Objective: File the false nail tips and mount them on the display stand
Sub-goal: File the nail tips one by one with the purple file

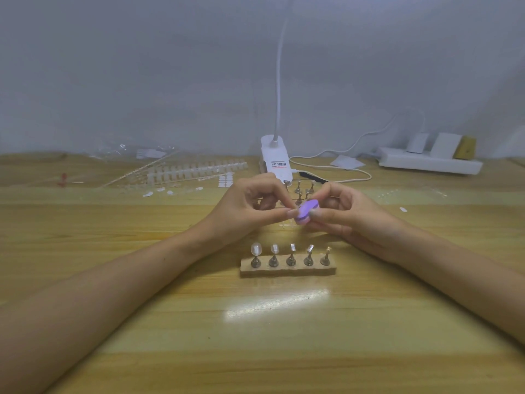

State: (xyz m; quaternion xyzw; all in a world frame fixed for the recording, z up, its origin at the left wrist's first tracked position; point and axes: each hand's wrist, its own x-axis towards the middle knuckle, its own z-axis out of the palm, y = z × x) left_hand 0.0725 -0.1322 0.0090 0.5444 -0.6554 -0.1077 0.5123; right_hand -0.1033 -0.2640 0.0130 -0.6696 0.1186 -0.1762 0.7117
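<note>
My right hand (338, 211) grips a small purple nail file (305, 211) above the middle of the table. My left hand (255, 206) pinches something tiny at its fingertips against the file; it is too small and blurred to make out as a nail tip. In front of my hands stands the display stand (288, 270), a tan block with several metal pegs. The two left pegs carry clear nail tips (256, 248). What tops the other pegs is unclear.
A white clip lamp (277, 163) with its cable stands behind my hands, with loose metal pegs (304, 190) beside it. Strips of nail tips (196, 169) and plastic bags lie at the back left. A white power strip (429, 163) sits at the back right.
</note>
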